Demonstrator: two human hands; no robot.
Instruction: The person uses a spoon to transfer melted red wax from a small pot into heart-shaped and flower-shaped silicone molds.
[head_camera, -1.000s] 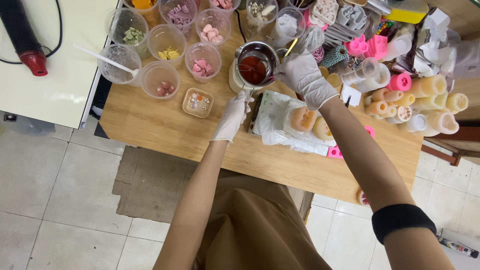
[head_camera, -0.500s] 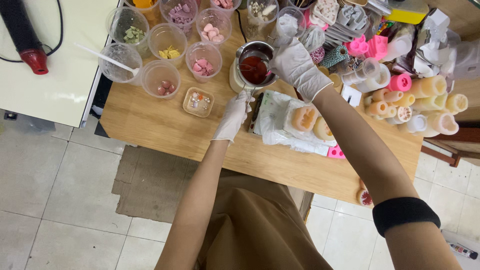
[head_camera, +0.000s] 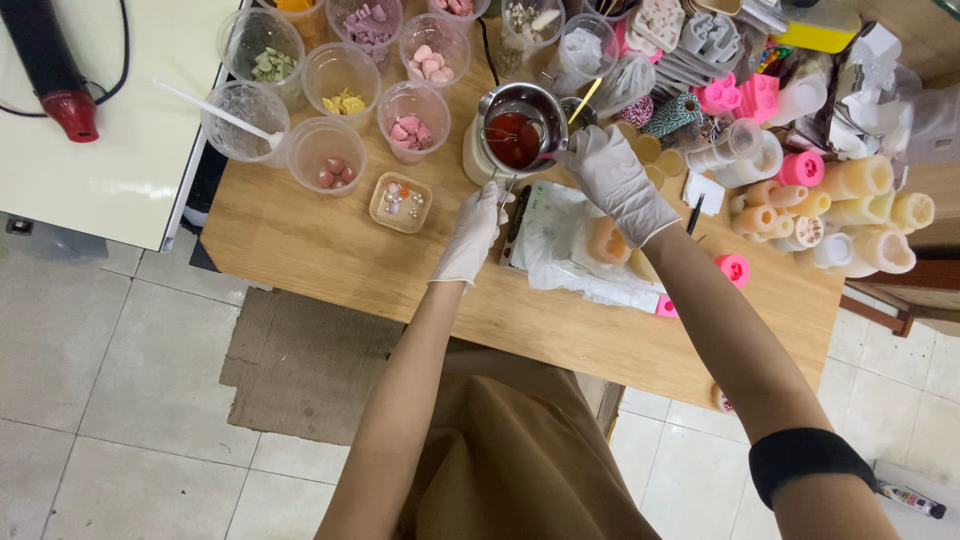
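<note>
Both my hands wear white gloves. My right hand (head_camera: 615, 180) grips the handle of a small metal pitcher (head_camera: 537, 102) that holds dark red liquid (head_camera: 512, 138). The pitcher rests on a cream-coloured cylinder (head_camera: 470, 158) on the wooden table (head_camera: 300, 240). My left hand (head_camera: 470, 232) is just below the pitcher, its fingers pinched on a thin metal tool (head_camera: 506, 186) that points up at the pitcher's rim. A white plastic sheet (head_camera: 560, 262) with round orange pieces (head_camera: 606, 240) lies under my right wrist.
Several clear cups (head_camera: 335, 72) with coloured bits stand at the back left, beside a small square dish (head_camera: 400, 203). Pale cylinders (head_camera: 860, 178) and pink moulds (head_camera: 735, 98) crowd the right. A red and black heat gun (head_camera: 55, 75) lies on the white table at the left.
My right hand has shifted a little toward me on the pitcher's handle. My left hand and the pitcher stay almost where they were.
</note>
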